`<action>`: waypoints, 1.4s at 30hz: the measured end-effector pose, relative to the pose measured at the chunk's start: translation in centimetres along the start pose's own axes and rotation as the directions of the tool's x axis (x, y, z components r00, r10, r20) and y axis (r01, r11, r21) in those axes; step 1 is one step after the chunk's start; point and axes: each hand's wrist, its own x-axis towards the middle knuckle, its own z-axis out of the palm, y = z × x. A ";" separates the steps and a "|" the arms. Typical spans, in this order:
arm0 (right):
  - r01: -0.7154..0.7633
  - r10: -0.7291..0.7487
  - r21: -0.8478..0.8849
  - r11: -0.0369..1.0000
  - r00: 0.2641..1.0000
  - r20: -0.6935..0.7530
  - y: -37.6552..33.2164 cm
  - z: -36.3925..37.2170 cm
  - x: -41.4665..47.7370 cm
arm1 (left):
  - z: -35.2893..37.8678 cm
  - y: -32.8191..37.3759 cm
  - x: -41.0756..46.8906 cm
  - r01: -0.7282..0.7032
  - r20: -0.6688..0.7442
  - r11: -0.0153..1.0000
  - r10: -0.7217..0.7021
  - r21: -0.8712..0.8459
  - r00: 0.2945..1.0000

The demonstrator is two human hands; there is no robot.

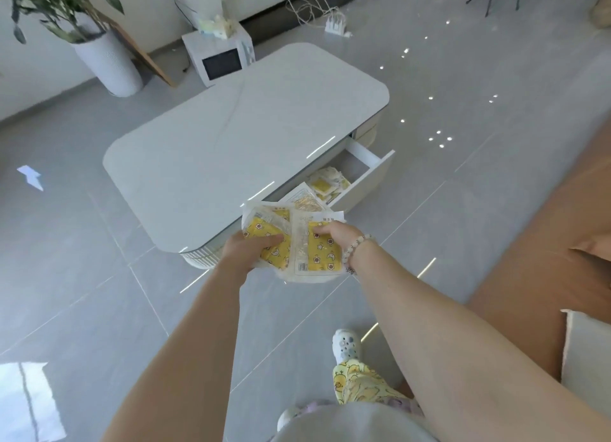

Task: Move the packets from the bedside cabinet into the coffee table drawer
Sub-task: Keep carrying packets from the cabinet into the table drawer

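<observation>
Nearest, a person's two clog-shod feet (345, 344) on grey floor tiles (99, 276), both bare arms stretched forward. Left hand (246, 248) and right hand (334, 235), side by side, each clamped on a fanned stack of yellow-patterned packets (299, 243), thumbs on top, a bead bracelet (355, 248) at the right wrist; the stack is held in the air just short of the coffee table (231, 137). Beyond it, the table's drawer (367, 174) stands pulled open with more packets (325, 185) lying inside; farther back, a microwave (221, 60) on the floor and a potted plant (105, 58).
</observation>
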 end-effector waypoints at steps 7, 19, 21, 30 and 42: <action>-0.032 0.032 0.027 0.999 0.999 -0.008 -4.2 -5.1 4.5 | 6.1 3.4 4.3 -0.001 0.003 1.000 0.001 0.022 1.000; -0.111 0.111 0.006 0.994 0.994 0.019 -6.9 -9.0 10.6 | 10.5 4.5 10.4 0.101 0.032 0.994 -0.102 0.035 0.994; -0.115 0.115 -0.001 0.993 0.993 0.007 -7.8 -9.2 11.2 | 10.9 4.9 11.8 0.122 0.030 0.992 -0.123 0.032 0.992; -0.150 0.149 -0.043 0.988 0.988 -0.029 -13.7 -9.2 15.8 | 12.4 8.1 18.7 0.202 0.062 0.979 -0.203 0.016 0.977; -0.260 0.258 -0.087 0.962 0.965 -0.043 -18.9 -8.0 24.3 | 12.7 10.8 27.8 0.319 0.090 0.946 -0.313 -0.061 0.946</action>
